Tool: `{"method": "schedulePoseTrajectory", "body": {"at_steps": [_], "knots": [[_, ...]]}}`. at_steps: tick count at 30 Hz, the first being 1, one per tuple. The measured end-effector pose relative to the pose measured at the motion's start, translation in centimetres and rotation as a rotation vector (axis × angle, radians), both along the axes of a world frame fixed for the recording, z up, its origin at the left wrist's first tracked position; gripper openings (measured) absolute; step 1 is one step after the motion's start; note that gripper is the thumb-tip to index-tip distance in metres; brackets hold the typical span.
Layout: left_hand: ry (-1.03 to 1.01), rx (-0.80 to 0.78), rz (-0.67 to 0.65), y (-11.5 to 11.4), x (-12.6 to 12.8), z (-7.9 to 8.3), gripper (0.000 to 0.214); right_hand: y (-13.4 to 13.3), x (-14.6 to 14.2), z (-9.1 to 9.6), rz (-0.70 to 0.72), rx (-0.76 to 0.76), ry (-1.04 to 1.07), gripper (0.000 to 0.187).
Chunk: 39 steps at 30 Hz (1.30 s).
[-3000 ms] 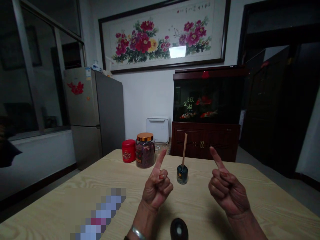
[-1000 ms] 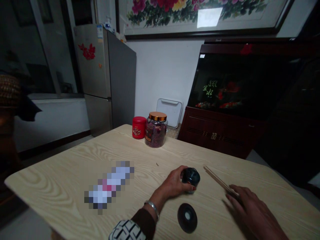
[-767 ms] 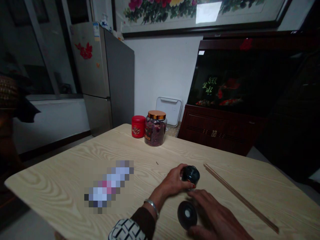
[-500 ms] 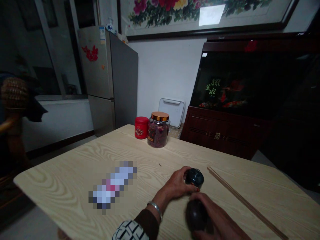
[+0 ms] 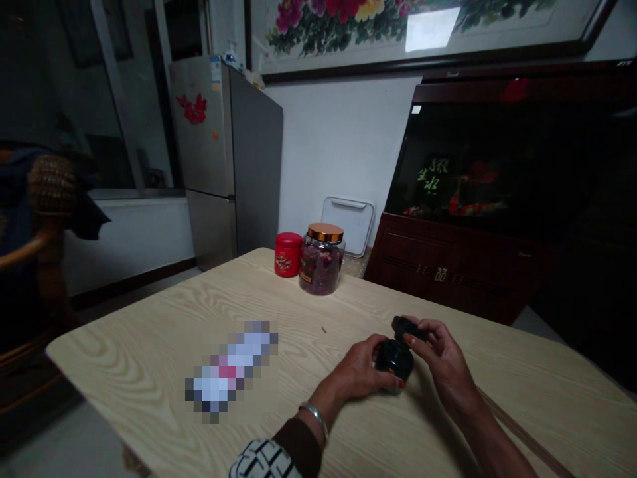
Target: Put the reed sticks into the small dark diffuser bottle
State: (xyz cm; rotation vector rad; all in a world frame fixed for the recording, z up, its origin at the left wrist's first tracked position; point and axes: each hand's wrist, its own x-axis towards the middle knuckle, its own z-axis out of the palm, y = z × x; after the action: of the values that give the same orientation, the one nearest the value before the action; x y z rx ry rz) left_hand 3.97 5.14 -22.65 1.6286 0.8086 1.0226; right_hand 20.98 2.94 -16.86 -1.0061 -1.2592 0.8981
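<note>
Brown reed sticks [image 5: 528, 435] lie on the wood-grain table [image 5: 174, 325], their upper ends hidden behind the right forearm and their lower ends cut off by the bottom edge, so I cannot count them. Coarse pixel blocks mask a long pale object [image 5: 249, 348] on the left half of the tabletop. The flower painting [image 5: 328, 40] is cropped along its top, the fish tank [image 5: 448, 139] fades into darkness on the right, and the wicker chair [image 5: 30, 252] runs off the left edge.

The small diffuser bottle [image 5: 397, 358] stands on the near right part of the table, its glass almost black with a blue-green tinge, the ringed neck facing up. The left hand [image 5: 357, 369] is curled around its side, thumb in front, fingers partly hidden behind the glass. The right hand [image 5: 445, 355] pinches a round black cap [image 5: 407, 326] between thumb and bent fingers, tilted at the bottle's far rim; whether the two touch is hard to tell.

Counted up: two hands, one bottle, one cap, one silver bracelet [image 5: 314, 417] on the left wrist, one brown scrap [image 5: 324, 329], one red canister [image 5: 288, 255], one copper-lidded jar [image 5: 321, 269] just beside it, and one grey refrigerator [image 5: 256, 153].
</note>
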Motion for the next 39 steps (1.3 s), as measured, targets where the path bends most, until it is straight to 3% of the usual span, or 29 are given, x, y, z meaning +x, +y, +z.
{"method": "schedulePoseTrajectory", "body": {"at_steps": [4,9,18,22,26,29,35,39], "knots": [[0.006,-0.009,-0.008,-0.1,-0.2,0.4,0.077,0.2,0.7,-1.2,0.059,0.010,-0.117,0.039],[-0.016,-0.019,-0.016,-0.1,-0.2,0.5,0.076,-0.1,1.5,-0.7,0.096,0.057,-0.353,0.035],[-0.008,0.001,-0.013,-0.1,-0.1,0.2,0.075,-0.6,1.2,-0.4,-0.044,0.115,-0.679,0.054],[-0.031,-0.021,-0.026,-0.3,0.0,0.6,0.071,-0.8,1.0,-0.8,-0.079,0.074,-0.644,0.073],[-0.063,-0.012,-0.038,-0.3,0.1,0.5,0.069,-1.4,1.3,-0.8,0.023,0.024,-0.522,0.089],[-0.060,-0.024,-0.035,-0.1,0.1,0.1,0.075,-2.2,1.9,-0.7,0.055,-0.017,-0.473,0.085],[-0.054,-0.035,-0.039,0.2,0.2,-0.4,0.078,-3.5,3.8,-0.7,-0.239,-0.038,-0.473,0.068],[-0.053,-0.032,-0.030,0.2,0.2,-0.4,0.077,-3.1,2.9,-0.2,-0.225,-0.020,-0.419,0.066]]}}
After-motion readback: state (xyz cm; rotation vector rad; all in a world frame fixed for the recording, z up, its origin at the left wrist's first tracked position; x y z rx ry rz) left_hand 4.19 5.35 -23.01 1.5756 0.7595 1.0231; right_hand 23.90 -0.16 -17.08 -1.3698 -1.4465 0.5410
